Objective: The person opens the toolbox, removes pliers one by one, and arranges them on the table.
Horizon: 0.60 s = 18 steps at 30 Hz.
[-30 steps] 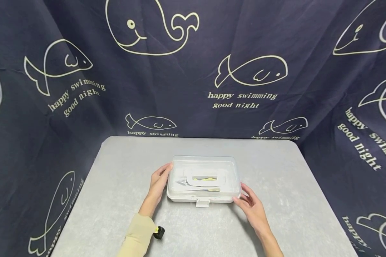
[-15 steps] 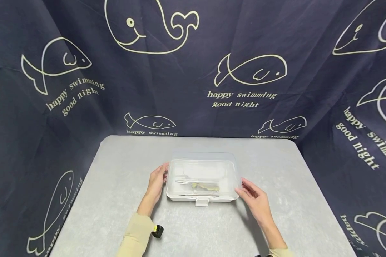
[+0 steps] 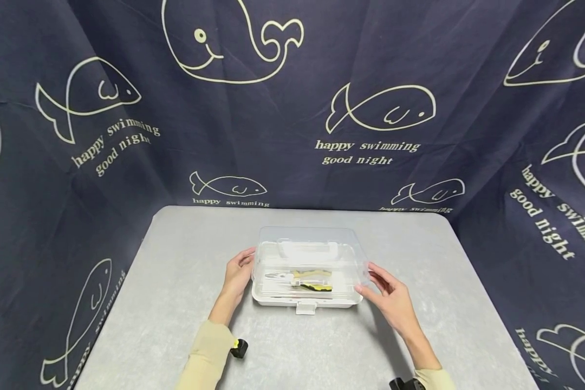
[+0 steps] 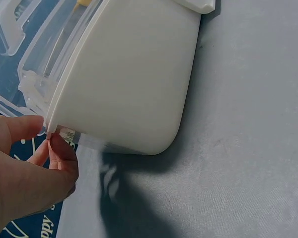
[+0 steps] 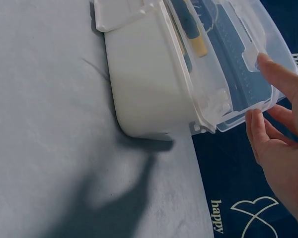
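Note:
A white toolbox (image 3: 279,301) with a clear plastic lid (image 3: 306,232) sits mid-table, its front latch (image 3: 305,308) hanging down. The lid is tilted partly up. Through it show pliers (image 3: 317,287) with yellow and black handles and silver jaws, lying in the upper part of the box. My left hand (image 3: 236,277) is at the box's left side; in the left wrist view its thumb and fingers pinch the rim at the corner. My right hand (image 3: 394,304) grips the lid's right edge; in the right wrist view the thumb lies over the lid and fingers curl under its rim.
The grey table (image 3: 185,244) has rounded far corners. Dark blue curtain (image 3: 292,135) with fish drawings and lettering stands behind it and along both sides. Black wrist devices (image 3: 239,348) show near the beige sleeves (image 3: 206,346).
The lid has swung from lying on the base to tilted up and back, baring more of the pliers. My right hand has risen with it; the left stays nearly in place.

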Tool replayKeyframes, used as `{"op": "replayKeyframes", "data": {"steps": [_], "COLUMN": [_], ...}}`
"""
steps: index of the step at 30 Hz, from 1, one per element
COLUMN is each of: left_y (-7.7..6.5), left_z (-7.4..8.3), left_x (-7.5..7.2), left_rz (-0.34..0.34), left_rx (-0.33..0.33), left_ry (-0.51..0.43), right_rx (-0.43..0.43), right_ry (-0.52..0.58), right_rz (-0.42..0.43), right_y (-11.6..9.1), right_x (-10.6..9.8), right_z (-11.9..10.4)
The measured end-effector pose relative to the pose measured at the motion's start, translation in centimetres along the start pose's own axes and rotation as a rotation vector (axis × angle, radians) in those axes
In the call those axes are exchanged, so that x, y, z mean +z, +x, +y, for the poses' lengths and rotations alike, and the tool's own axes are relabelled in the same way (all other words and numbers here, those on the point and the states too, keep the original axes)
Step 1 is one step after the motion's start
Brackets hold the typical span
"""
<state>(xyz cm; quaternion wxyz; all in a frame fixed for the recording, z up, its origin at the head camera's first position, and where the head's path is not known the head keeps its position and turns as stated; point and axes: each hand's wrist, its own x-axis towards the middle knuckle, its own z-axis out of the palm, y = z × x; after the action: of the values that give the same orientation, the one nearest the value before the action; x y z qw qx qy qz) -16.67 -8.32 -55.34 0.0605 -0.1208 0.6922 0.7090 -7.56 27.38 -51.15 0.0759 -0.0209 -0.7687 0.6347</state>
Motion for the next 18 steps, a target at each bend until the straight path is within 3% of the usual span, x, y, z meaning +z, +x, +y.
{"op": "replayKeyframes", "data": {"steps": [8,18], "left_y": [0.2,0.5], "left_z": [0.2,0.2], "left_x": [0.2,0.1], "left_rz": [0.014,0.003], "left_rx": [-0.005,0.002], "left_ry": [0.028,0.068], "right_rx": [-0.162,-0.228], "right_ry": [-0.1,-0.133], "right_rz": [0.021,0.022], "right_y": [1.2,2.8], "right_x": [-0.4,-0.7], "right_z": [0.6,0.2]}}
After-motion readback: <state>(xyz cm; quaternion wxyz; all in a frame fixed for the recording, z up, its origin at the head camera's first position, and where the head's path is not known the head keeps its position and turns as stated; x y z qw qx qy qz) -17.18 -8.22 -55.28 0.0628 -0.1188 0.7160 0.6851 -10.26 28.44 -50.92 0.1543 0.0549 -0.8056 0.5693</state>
